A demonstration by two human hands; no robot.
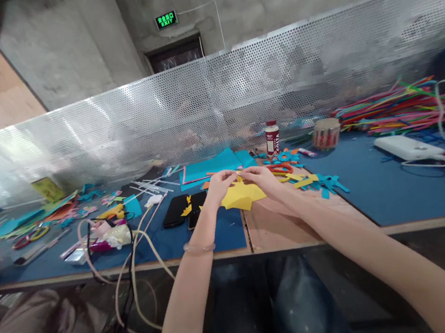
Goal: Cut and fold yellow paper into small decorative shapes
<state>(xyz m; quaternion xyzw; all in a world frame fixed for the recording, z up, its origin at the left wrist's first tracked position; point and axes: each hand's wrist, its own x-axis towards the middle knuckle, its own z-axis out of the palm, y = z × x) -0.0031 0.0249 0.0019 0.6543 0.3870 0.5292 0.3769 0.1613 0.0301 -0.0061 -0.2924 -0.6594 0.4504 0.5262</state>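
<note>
My left hand and my right hand meet over a folded yellow paper piece, both pinching its upper edge with closed fingers. The paper is held just above the blue table, where an orange-brown patch lies under it. A clear bangle rings my left wrist. Two dark phones lie just left of my left hand, with small yellow scraps on them.
Blue paper sheets, a red-labelled bottle, a small drum-like roll, red scissors and blue cut-outs lie behind. Coloured straws and a white power bank sit right. Cables hang left, near another person. A perforated metal screen backs the table.
</note>
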